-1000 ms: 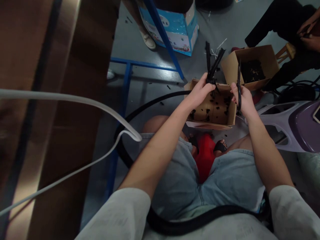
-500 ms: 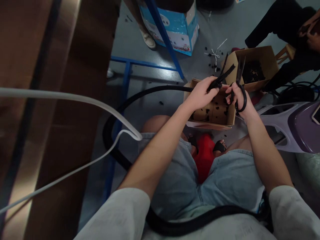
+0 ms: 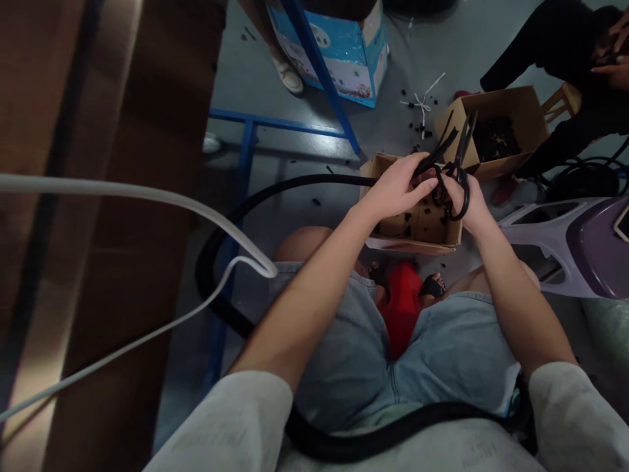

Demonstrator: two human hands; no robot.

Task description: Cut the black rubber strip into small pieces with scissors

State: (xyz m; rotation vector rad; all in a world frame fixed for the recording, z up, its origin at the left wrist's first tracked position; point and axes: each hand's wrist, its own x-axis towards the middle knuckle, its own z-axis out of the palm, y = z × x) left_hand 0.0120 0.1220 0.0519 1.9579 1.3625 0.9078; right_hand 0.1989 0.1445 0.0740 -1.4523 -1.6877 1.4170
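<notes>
My left hand [image 3: 400,187] is closed around a black cable [image 3: 314,178] near its split end. Loose black strands stick out past the fingers toward the top right. In my right hand [image 3: 469,200] is a pair of black-handled scissors [image 3: 462,147], blades pointing up and away, the handle loop around the fingers. Both hands almost touch above an open cardboard box [image 3: 417,229] with small black scraps inside. The cable curves left from the hand and down beside my leg, and a thick black length [image 3: 363,446] lies across my lap.
A second cardboard box [image 3: 528,124] holding black pieces stands beyond, beside a seated person in dark trousers [image 3: 521,39]. A purple plastic stool [image 3: 594,242] is at right. Left are a blue metal frame [image 3: 295,124], a brown surface [image 3: 122,262] and a white cord [image 3: 196,203].
My right hand has moved left, closer to my left hand, and the scissors have swung more upright beside the cable end. My left hand stays closed on the cable.
</notes>
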